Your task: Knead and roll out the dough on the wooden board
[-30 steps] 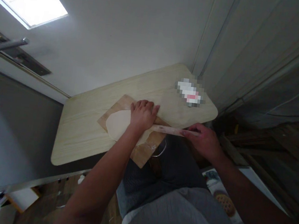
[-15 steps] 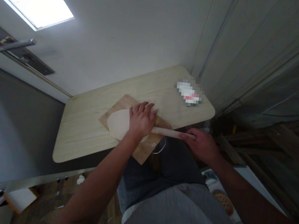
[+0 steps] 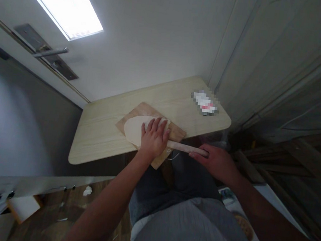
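A pale, flat, rounded sheet of dough [image 3: 133, 129] lies on a square wooden board [image 3: 142, 108], which sits askew and juts over the table's near edge. My left hand [image 3: 155, 138] rests palm down over the right part of the sheet, its fingers stretched and a little apart. My right hand [image 3: 216, 160] is closed round one end of a slim wooden rolling pin [image 3: 186, 148], beyond the table's edge. The pin's other end goes out of sight at my left palm, so I cannot tell how far it reaches beneath.
The light wood table [image 3: 95, 136] stands against a white door with a metal handle [image 3: 52, 52]. A blurred-out white and red item [image 3: 205, 102] lies at its far right. Timber boards [image 3: 298, 155] are stacked at right. A white scrap [image 3: 87, 190] is on the floor.
The camera view has shifted, moving the table and door rightward in the picture. My left hand sits slightly nearer me on the board, and more of the dough shows past its fingertips.
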{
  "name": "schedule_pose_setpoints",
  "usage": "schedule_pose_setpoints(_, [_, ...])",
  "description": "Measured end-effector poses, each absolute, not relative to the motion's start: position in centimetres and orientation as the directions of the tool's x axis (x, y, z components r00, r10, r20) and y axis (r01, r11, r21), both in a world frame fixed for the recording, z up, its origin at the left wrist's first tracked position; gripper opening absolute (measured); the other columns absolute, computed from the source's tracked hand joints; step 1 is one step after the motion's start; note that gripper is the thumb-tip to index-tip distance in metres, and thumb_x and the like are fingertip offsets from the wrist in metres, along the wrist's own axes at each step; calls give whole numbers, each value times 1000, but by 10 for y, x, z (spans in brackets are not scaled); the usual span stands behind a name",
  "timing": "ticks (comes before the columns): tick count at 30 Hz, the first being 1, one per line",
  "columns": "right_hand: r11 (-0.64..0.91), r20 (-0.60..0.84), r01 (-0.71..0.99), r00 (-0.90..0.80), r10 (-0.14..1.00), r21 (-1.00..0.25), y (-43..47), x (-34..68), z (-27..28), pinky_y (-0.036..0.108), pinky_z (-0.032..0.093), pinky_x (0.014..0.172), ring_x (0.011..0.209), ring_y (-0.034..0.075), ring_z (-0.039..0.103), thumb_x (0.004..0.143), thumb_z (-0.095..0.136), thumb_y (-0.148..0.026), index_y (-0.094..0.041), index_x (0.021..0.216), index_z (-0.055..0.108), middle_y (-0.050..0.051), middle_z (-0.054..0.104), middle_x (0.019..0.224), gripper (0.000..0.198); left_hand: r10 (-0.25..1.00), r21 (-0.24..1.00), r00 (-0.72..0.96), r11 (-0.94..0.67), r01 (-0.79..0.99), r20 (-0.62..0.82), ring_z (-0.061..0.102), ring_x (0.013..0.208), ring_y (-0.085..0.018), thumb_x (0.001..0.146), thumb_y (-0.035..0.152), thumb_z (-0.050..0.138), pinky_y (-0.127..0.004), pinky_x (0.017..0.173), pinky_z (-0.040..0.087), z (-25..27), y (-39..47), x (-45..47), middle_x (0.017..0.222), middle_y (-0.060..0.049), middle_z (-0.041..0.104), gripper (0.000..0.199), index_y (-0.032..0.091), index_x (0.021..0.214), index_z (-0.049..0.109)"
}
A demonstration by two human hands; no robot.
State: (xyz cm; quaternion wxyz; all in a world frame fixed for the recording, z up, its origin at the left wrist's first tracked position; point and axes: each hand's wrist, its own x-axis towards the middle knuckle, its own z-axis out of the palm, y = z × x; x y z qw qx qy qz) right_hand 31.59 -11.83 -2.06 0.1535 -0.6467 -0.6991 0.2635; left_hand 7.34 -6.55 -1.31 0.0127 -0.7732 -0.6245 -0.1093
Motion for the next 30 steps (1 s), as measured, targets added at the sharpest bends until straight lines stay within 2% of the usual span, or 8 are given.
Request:
schedule_pose_setpoints(5, [156, -89, 837, -236, 968, -524, -120, 314, -14, 28, 33, 58, 68, 18, 62, 85, 59, -60, -25, 81, 66, 0, 68, 74, 36, 953, 112, 223, -249, 962, 206, 29, 147, -27, 101, 49, 29, -57, 120, 15, -12, -86, 68, 158, -6, 38, 53, 28, 149, 40])
schedule_pose_setpoints(9, [215, -96, 803, -319, 943, -556, -121, 312, -13, 27, 31, 58, 66, 16, 61, 87, 59, -54, -24, 79, 63, 0, 67, 72, 31, 951, 180, 223, -263, 948, 214, 33, 145, -27, 101, 48, 34, -56, 119, 20, -15, -85, 46, 156, -8, 41, 52, 27, 148, 39])
schedule_pose_setpoints(14, [101, -141, 750, -252, 957, -654, -124, 310, -18, 27, 32, 57, 64, 17, 60, 88, 57, -55, -23, 78, 62, 0, 65, 69, 34, 975, 298, -82, 17, 954, 208, 50, 132, -29, 98, 41, 43, -48, 113, 33, -14, -45, -7, 141, -15, 57, 46, 18, 137, 51])
schedule_pose_setpoints(20, [-34, -197, 665, -172, 965, -746, -133, 305, -28, 27, 35, 58, 64, 18, 61, 86, 57, -57, -23, 81, 65, 1, 66, 69, 36, 996, 265, -86, 77, 961, 21, 53, 126, -30, 87, 39, 57, -42, 107, 38, -1, -3, -39, 137, -17, 58, 50, 19, 133, 57])
schedule_pose_setpoints(22, [-60, -213, 643, -163, 963, -764, -135, 302, -33, 27, 36, 58, 64, 18, 60, 86, 56, -58, -23, 82, 65, 1, 65, 69, 37, 994, 303, -110, 111, 946, -20, 57, 119, -31, 81, 42, 63, -41, 101, 42, 5, 8, -42, 129, -17, 63, 51, 18, 126, 63])
schedule_pose_setpoints(25, [-100, -235, 614, -143, 961, -783, -138, 297, -43, 27, 36, 58, 64, 18, 60, 87, 55, -58, -22, 83, 65, 0, 64, 68, 38, 981, 421, -142, 186, 888, -133, 64, 97, -28, 72, 43, 72, -36, 84, 47, 15, 23, -45, 104, -14, 71, 38, 19, 101, 73])
schedule_pose_setpoints(27, [-118, -244, 585, -141, 959, -802, -140, 294, -49, 27, 36, 57, 64, 17, 59, 87, 53, -59, -21, 84, 64, 0, 62, 67, 40, 965, 493, -112, 219, 842, -236, 65, 81, -25, 68, 41, 75, -32, 72, 46, 22, 31, -46, 86, -9, 72, 27, 19, 84, 73])
schedule_pose_setpoints(30, [-134, -253, 539, -152, 955, -831, -142, 290, -57, 27, 36, 57, 62, 17, 55, 87, 50, -63, -20, 85, 63, -1, 59, 64, 45, 944, 542, -18, 204, 815, -329, 60, 69, -20, 64, 37, 78, -28, 63, 40, 31, 36, -45, 68, -3, 67, 20, 20, 72, 71])
